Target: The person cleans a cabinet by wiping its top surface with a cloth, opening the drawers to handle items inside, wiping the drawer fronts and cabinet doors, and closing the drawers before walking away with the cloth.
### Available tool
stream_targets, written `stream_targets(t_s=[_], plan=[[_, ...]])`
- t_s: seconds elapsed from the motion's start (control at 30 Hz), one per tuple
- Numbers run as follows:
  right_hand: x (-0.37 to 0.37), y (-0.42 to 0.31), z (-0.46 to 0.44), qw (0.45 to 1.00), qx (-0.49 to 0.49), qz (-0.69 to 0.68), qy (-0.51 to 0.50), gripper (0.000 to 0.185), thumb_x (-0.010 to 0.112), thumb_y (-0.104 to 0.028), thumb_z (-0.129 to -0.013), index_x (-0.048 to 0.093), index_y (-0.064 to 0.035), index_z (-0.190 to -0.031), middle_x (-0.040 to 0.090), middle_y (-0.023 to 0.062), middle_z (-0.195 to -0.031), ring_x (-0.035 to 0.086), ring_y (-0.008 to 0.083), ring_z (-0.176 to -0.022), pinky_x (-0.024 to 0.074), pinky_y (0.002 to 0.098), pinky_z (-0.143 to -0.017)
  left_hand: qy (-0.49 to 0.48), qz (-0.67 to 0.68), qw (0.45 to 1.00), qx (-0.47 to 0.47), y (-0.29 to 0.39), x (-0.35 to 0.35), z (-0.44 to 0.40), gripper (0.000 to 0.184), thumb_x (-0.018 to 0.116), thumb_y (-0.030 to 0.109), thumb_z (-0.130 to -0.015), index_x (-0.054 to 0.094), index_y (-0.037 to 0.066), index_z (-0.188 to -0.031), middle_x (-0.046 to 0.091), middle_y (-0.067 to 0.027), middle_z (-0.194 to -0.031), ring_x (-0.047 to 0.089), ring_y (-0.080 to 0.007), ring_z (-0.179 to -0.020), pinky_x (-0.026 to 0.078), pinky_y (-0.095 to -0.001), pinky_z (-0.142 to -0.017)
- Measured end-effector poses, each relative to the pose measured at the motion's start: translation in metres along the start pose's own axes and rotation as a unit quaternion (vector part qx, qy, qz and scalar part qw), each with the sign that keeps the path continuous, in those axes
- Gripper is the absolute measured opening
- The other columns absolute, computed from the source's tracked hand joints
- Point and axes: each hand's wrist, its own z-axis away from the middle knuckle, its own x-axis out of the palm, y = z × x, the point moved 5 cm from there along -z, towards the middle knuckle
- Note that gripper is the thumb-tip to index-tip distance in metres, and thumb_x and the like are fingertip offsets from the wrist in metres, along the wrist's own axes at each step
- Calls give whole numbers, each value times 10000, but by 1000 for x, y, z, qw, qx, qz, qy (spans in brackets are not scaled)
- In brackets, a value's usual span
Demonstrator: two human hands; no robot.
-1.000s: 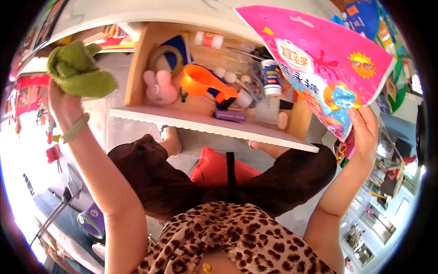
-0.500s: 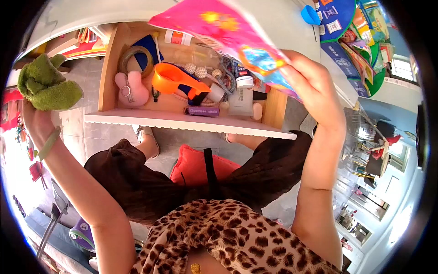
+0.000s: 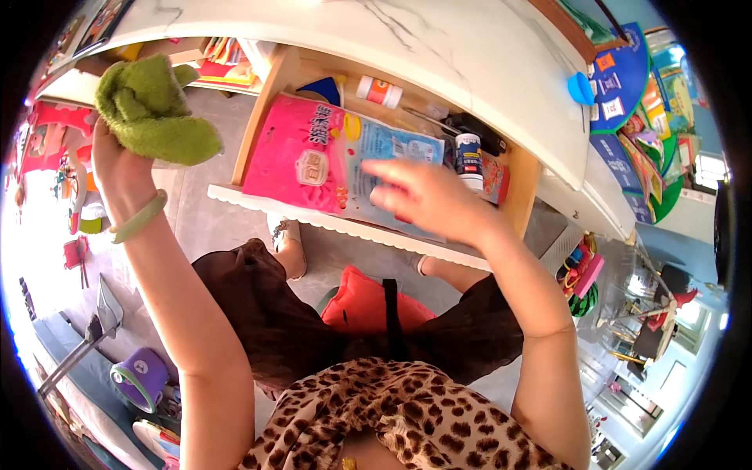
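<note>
Packet (image 3: 301, 153), pink and blue, flat in the open drawer (image 3: 229, 193), below the right hand (image 3: 431, 200), fingers loosely spread; cannot tell if touching. Green cloth (image 3: 153, 113) gripped in the left hand (image 3: 124, 168). 1 dark-labelled bottle (image 3: 468, 159) right; marbled countertop (image 3: 446, 55) far; grey floor (image 3: 192, 157) left.

Right hand (image 3: 427, 200), centre of frame: fingers blurred; contact with the packet (image 3: 301, 157) indeterminable. The hand and forearm obscure the packet's lower right portion; the packet conceals the drawer (image 3: 254, 145) floor beneath. Left hand (image 3: 121, 160), upper left: fingertips hidden behind the cloth (image 3: 160, 113). Bottle (image 3: 468, 160), right of centre: small print illegible. Pendant (image 3: 349, 464), bottom centre: cut off by the lower edge.
</note>
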Motion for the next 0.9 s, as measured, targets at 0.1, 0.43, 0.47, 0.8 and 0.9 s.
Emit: stream_targets(t_s=[0.1,0.43,0.47,0.8,0.9], plan=[[-24,44,-37,986,5,83,146,306,539,-179,-875,571,-77,-1161,622,152,-1049,627,279,-876,490,348,-757,-8,-2,1000,1,1,-2,-1,332,325,146,-935,524,-21,-1141,552,-199,-1178,536,-339,-1095,406,-519,-975],[-3,85,-116,879,85,399,248,387,692,-241,-742,531,-77,-1053,554,156,-1132,622,327,-878,517,437,-722,-97,59,994,-7,6,-7,-15,323,313,157,-944,509,-23,-1127,549,-182,-1162,532,-318,-1085,423,-496,-959],[-4,87,-116,902,108,347,232,376,688,-214,-736,536,-51,-1039,565,164,-1102,609,334,-910,509,434,-746,-100,71,992,-9,7,-7,-14,319,317,154,-944,509,-26,-1125,550,-181,-1160,533,-316,-1083,426,-493,-956],[-18,73,-14,903,85,-321,273,472,659,-139,-794,492,-52,-1227,581,56,-1066,584,148,-901,477,279,-784,-43,120,992,-25,7,10,12,333,333,165,-945,503,-22,-1162,545,-190,-1185,526,-320,-1106,396,-502,-985],[-12,46,27,866,112,-419,247,406,635,-237,-842,520,-55,-1187,598,82,-1001,598,118,-806,488,248,-691,-42,120,991,-37,4,11,15,341,325,168,-947,498,-20,-1172,540,-192,-1195,519,-324,-1115,380,-503,-998]])
